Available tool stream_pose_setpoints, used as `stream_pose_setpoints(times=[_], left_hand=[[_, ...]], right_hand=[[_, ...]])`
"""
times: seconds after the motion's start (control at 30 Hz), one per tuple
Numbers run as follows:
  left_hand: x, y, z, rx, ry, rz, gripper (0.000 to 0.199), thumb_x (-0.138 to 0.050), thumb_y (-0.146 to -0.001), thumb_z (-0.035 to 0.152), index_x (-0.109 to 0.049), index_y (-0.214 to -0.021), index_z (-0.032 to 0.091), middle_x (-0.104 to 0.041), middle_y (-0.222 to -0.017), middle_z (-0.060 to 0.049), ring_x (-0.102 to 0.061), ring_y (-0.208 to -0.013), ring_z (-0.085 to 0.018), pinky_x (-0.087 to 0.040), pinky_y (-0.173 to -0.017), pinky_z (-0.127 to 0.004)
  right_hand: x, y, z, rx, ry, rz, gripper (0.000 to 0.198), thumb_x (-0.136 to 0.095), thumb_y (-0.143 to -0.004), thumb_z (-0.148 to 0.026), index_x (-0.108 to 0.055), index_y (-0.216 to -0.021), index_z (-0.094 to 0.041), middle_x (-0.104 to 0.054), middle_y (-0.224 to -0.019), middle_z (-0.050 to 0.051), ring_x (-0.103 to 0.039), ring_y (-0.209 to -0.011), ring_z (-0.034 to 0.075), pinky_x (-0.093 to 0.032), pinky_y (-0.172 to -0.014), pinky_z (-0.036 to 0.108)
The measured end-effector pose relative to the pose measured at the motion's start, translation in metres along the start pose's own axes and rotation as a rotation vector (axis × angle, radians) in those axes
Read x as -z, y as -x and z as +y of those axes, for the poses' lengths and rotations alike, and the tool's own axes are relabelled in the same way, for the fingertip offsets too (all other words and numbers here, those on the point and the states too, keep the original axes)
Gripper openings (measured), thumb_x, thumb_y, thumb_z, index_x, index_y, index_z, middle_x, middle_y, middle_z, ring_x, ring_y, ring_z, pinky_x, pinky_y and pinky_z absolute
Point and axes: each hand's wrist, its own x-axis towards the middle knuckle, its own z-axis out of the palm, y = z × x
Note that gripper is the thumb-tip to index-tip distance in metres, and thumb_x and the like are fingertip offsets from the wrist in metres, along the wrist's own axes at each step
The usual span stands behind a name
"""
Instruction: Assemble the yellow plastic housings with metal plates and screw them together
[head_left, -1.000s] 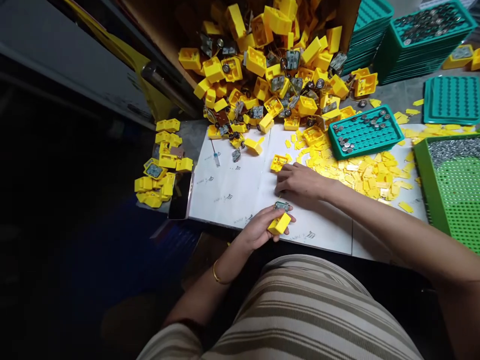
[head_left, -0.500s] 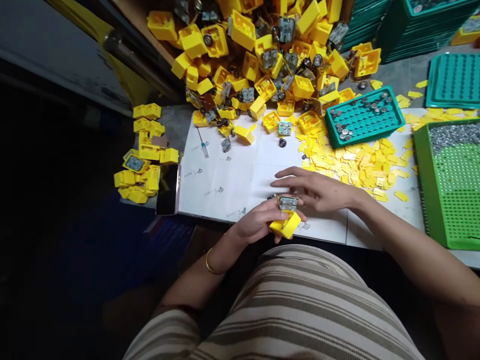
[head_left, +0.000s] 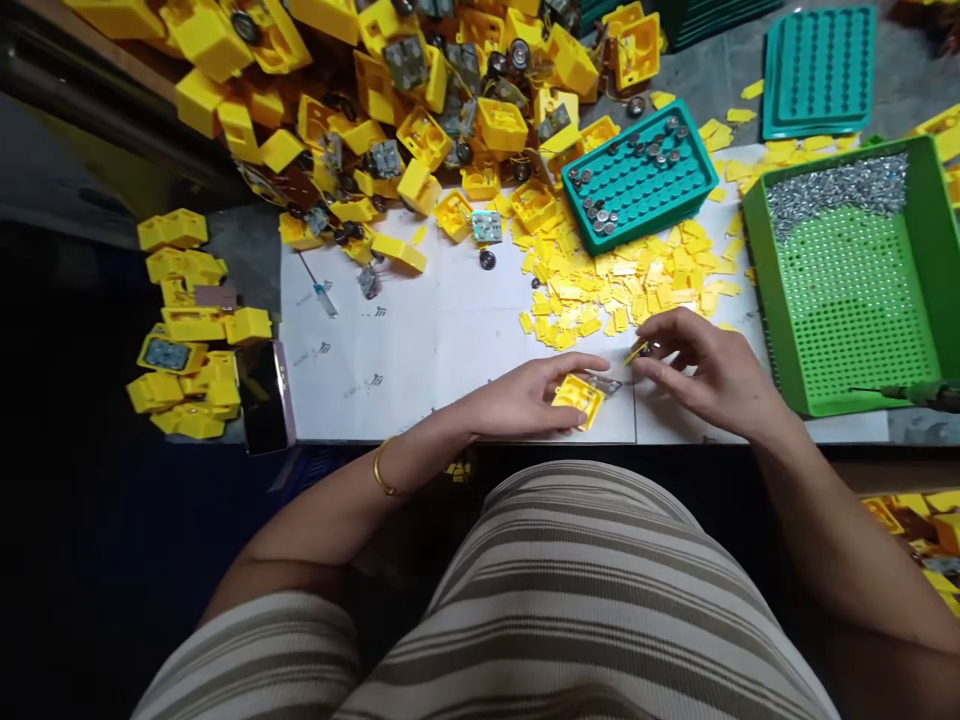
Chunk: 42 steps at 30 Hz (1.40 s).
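My left hand (head_left: 521,398) is closed round a small yellow plastic case (head_left: 579,400), its hollow side facing up. A grey part (head_left: 604,384) sticks out at the case's right edge, by my fingers. Just to the right, my right hand (head_left: 705,372) pinches a thin yellow plastic piece (head_left: 636,353) between thumb and fingertips. Against that piece is a small dark round part (head_left: 652,349), partly hidden by the fingers. The two hands are a short way apart, low over the white table sheet (head_left: 465,335).
Loose yellow plates (head_left: 637,280) lie beyond my hands, beside a teal tray (head_left: 600,236) of button-like metal parts. A green basket (head_left: 847,395) of small metal pieces stands right. Yellow cases (head_left: 502,125) heap up behind; a screwdriver (head_left: 324,298) and phone (head_left: 264,400) lie left.
The view has shifted to the right. The case in my left hand has turned hollow side up. My right hand has moved right of it and now pinches a thin yellow piece.
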Motion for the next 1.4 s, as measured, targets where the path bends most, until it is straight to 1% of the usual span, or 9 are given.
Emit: stream_pose_setpoints(times=[0.13, 0.27, 0.4, 0.5, 0.67, 0.83, 1.13, 1.27, 1.4], left_hand=[[-0.011, -0.01, -0.013, -0.133, -0.186, 0.227, 0.057, -0.067, -0.076, 0.022, -0.055, -0.131, 0.02, -0.057, -0.135, -0.01, -0.055, -0.121, -0.027, -0.048, -0.098, -0.037], [-0.022, -0.014, -0.019, -0.231, -0.328, 0.347, 0.062, -0.062, -0.081, 0.023, -0.045, -0.14, 0.019, -0.049, -0.144, -0.013, -0.053, -0.126, -0.026, -0.049, -0.099, -0.037], [-0.029, -0.015, -0.022, -0.206, -0.521, 0.46, 0.068, -0.063, -0.082, 0.026, -0.036, -0.144, 0.02, -0.055, -0.138, -0.013, -0.056, -0.123, -0.025, -0.049, -0.1, -0.039], [-0.031, -0.012, -0.024, -0.182, -0.642, 0.523, 0.064, -0.065, -0.082, 0.034, -0.042, -0.14, 0.019, -0.054, -0.14, -0.013, -0.055, -0.124, -0.026, -0.05, -0.1, -0.04], [-0.032, -0.007, -0.026, -0.153, -0.665, 0.506, 0.058, -0.059, -0.085, 0.029, -0.043, -0.139, 0.015, -0.053, -0.138, -0.014, -0.057, -0.12, -0.023, -0.053, -0.093, -0.034], [-0.034, -0.008, -0.018, -0.027, -0.789, 0.516, 0.058, -0.068, -0.078, 0.036, -0.052, -0.131, 0.017, -0.059, -0.123, -0.011, -0.058, -0.115, -0.026, -0.049, -0.098, -0.04], [-0.042, -0.016, -0.001, 0.106, -0.668, 0.404, 0.061, -0.069, -0.071, 0.052, -0.056, -0.121, 0.019, -0.06, -0.117, -0.009, -0.058, -0.11, -0.028, -0.044, -0.096, -0.041], [-0.044, -0.019, 0.003, 0.146, -0.534, 0.358, 0.056, -0.071, -0.067, 0.059, -0.054, -0.105, 0.021, -0.063, -0.102, -0.004, -0.06, -0.093, -0.025, -0.048, -0.082, -0.039], [-0.045, -0.02, 0.002, 0.171, -0.081, 0.25, 0.063, -0.076, -0.066, 0.051, -0.045, -0.114, 0.023, -0.058, -0.078, 0.004, -0.057, -0.065, -0.014, -0.048, -0.056, -0.027]], right_hand=[[0.006, 0.025, 0.006, -0.078, 0.267, -0.009, 0.017, -0.06, -0.086, -0.031, -0.063, -0.1, -0.022, -0.066, -0.091, 0.006, -0.064, -0.072, 0.02, -0.049, -0.064, 0.034], [-0.002, 0.033, 0.011, -0.103, 0.475, -0.063, 0.024, -0.054, -0.087, -0.022, -0.065, -0.108, -0.022, -0.058, -0.105, 0.009, -0.063, -0.078, 0.022, -0.05, -0.066, 0.034], [-0.006, 0.037, 0.013, -0.129, 0.423, 0.023, 0.04, -0.059, -0.085, -0.02, -0.055, -0.125, -0.02, -0.058, -0.105, 0.007, -0.063, -0.079, 0.019, -0.051, -0.069, 0.032], [-0.009, 0.044, 0.016, -0.079, 0.327, 0.17, 0.031, -0.063, -0.086, -0.022, -0.059, -0.116, -0.017, -0.06, -0.099, 0.005, -0.062, -0.077, 0.016, -0.051, -0.072, 0.028], [-0.022, 0.046, 0.022, -0.104, 0.382, 0.228, 0.022, -0.065, -0.086, -0.024, -0.064, -0.107, -0.016, -0.064, -0.093, 0.006, -0.062, -0.08, 0.019, -0.049, -0.071, 0.029], [-0.024, 0.043, 0.024, -0.14, 0.367, 0.223, 0.02, -0.066, -0.085, -0.023, -0.067, -0.104, -0.016, -0.065, -0.093, 0.006, -0.063, -0.079, 0.018, -0.049, -0.071, 0.03], [-0.023, 0.047, 0.026, -0.117, 0.312, 0.237, 0.019, -0.063, -0.087, -0.019, -0.07, -0.105, -0.016, -0.063, -0.093, 0.006, -0.064, -0.079, 0.016, -0.049, -0.071, 0.028], [-0.022, 0.046, 0.026, -0.119, 0.298, 0.25, 0.018, -0.065, -0.086, -0.019, -0.07, -0.102, -0.015, -0.064, -0.089, 0.005, -0.064, -0.077, 0.016, -0.049, -0.068, 0.027], [-0.019, 0.047, 0.027, -0.122, 0.358, 0.242, 0.019, -0.063, -0.087, -0.02, -0.071, -0.104, -0.016, -0.067, -0.092, 0.006, -0.065, -0.079, 0.018, -0.049, -0.068, 0.029]])
